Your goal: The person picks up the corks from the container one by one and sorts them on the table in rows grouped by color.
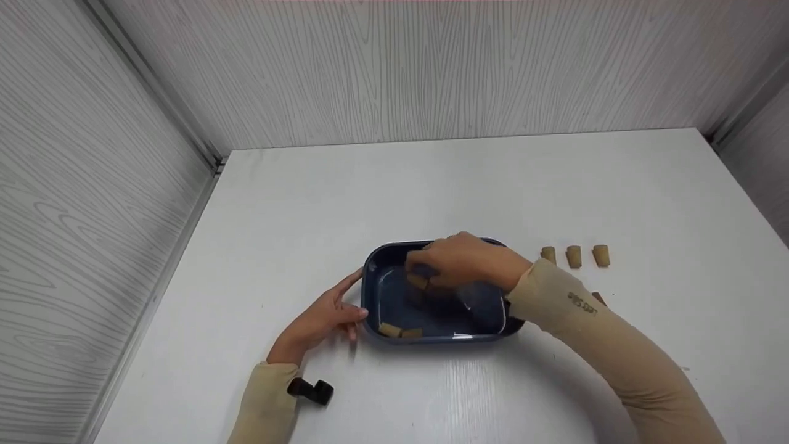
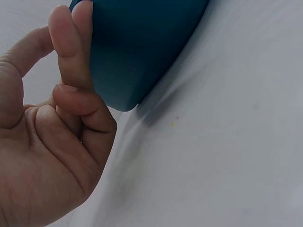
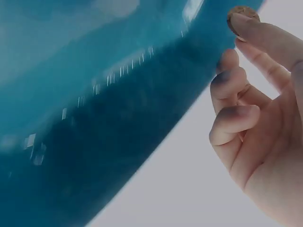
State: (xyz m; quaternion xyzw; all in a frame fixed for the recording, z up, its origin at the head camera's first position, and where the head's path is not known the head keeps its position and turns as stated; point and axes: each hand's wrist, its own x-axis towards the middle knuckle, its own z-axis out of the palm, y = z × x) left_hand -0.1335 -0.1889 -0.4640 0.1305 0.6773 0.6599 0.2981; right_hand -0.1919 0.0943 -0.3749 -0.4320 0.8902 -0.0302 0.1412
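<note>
A dark blue rectangular dish stands on the white table. Over its inside, my right hand pinches a small brown cork between thumb and finger; in the head view that hand is slightly blurred. Two more corks, one of them this cork, lie end to end in the dish's near left corner. My left hand rests against the outside of the dish's left wall, its fingertips touching the blue side. In the left wrist view some of its fingers are straight and others bent.
To the right of the dish, three corks stand in a row, among them the middle cork. Another cork is partly hidden behind the right sleeve. Pale wood-grain panels border the table at the back and sides.
</note>
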